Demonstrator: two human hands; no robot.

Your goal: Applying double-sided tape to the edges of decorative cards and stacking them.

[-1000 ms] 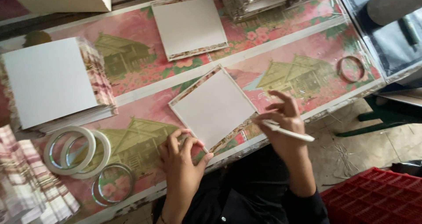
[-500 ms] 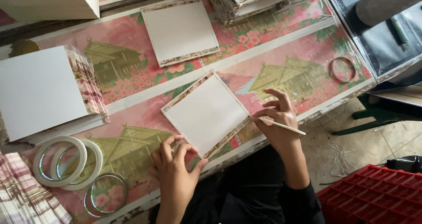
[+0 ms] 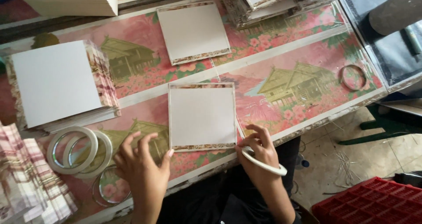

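A square white card (image 3: 202, 117), edged with a thin floral border, is seen lying flat at the centre of the table (image 3: 281, 44), which is covered by a pink cloth printed with houses and flowers. Since the preceding frames the card has been turned: it was set diagonally, one corner toward the worker, and is now squared to the table edge. From this it is judged that alignment is complete and that the lower right edge is being presented for taping.

The right hand (image 3: 259, 151), at 5 o'clock from the card, is closed around a thin white tape ring (image 3: 263, 162), with the fingertips resting at the card's lower right corner. The left hand (image 3: 143, 162), at 7 o'clock, is held open with fingers spread; nothing is grasped, and its forefinger is placed just beside the card's lower left corner.

Around the working area: a second bordered card (image 3: 192, 30) at 12 o'clock; a tall stack of white cards (image 3: 55, 83) at 9 o'clock; three loose tape rolls (image 3: 79, 151) at 8 o'clock, just left of the left hand; a folded pile of checked pink paper (image 3: 26, 180) at the far lower left; further card stacks (image 3: 281, 0) at 1 o'clock; a single empty tape core (image 3: 353, 77) at 3 o'clock; a red crate (image 3: 373, 204) on the floor at 4 o'clock.
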